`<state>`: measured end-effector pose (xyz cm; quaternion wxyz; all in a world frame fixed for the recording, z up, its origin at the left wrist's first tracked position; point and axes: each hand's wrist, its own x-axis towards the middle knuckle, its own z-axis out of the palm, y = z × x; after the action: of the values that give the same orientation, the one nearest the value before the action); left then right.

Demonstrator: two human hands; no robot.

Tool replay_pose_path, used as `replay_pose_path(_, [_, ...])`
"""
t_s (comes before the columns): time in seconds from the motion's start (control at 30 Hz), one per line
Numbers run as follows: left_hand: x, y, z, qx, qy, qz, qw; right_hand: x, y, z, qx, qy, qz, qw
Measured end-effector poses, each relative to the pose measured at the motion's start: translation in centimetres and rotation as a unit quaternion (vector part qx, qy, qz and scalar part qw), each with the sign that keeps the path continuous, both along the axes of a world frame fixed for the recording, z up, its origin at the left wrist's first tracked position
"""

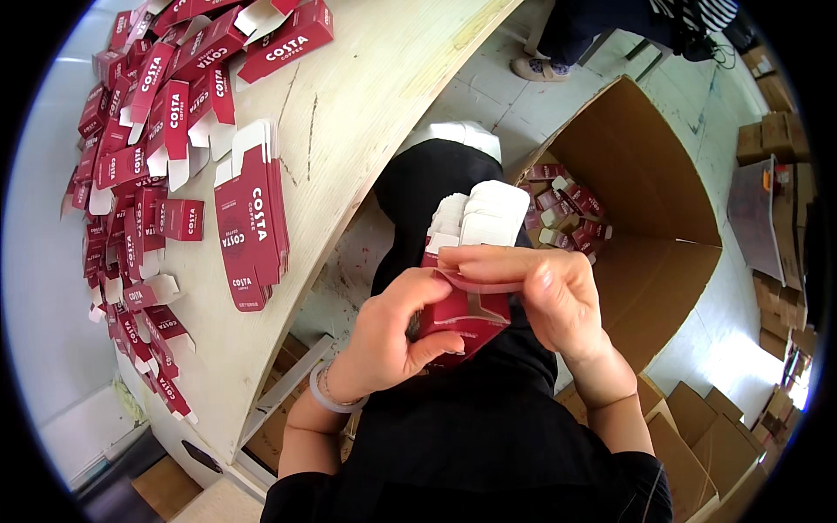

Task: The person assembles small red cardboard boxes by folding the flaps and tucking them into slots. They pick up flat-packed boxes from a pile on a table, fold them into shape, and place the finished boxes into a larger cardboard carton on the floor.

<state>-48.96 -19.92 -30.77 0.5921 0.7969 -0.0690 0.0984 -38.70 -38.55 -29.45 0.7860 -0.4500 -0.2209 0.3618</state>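
Carton: we hold one small dark-red carton point(462, 318) in front of our body, over our dark lap, between the pale table edge and the big open cardboard box.
Left hand: our left hand point(392, 336) is closed around the carton's lower left side, thumb across the red front face, fingers wrapped behind; it carries the weight.
Right hand: our right hand point(549, 292) comes in from the right and above, fingertips pinched on a thin red flap point(479, 283) at the carton's upper edge, thumb hidden beneath it.
Long axis: the carton runs up and away from us, its white inner flaps point(479, 213) fanned open at the far end and its folded red end toward our body.
Flap to grip: the flap lies crosswise over the near end, just above the left thumb, so the right hand is the nearer one to it and the left only braces.
Judgement: we think the flap is being folded down over the near end; whether it is tucked yet we cannot tell.
Table: the table point(366, 96) at our left carries a spread of flat red carton blanks point(253, 227), well apart from both hands.
Box: the cardboard box point(645, 200) at our right holds a few finished red cartons point(567, 209) at its bottom.
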Motion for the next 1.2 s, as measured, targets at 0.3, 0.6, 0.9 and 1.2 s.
replay_pose_path(0.3, [-0.4,0.1,-1.1,-0.052,0.018,-0.04,0.998,-0.8,-0.6,0.5,-0.146,-0.257,-0.081,0.952])
replay_pose_path(0.6, [-0.5,-0.8,-1.7,-0.086,0.068,-0.018,0.994,-1.7,-0.6,-0.7,-0.163,-0.453,-0.1,0.871])
replay_pose_path(0.9, [0.3,-0.1,-2.2,-0.073,0.088,0.014,0.993,-0.5,-6.7,-1.8,-0.332,-0.207,-0.279,0.877])
replay_pose_path(1.2, [-0.4,-1.7,-5.8,0.226,0.265,-0.005,0.937,1.0,-4.2,-9.1,-0.196,0.036,-0.216,0.956])
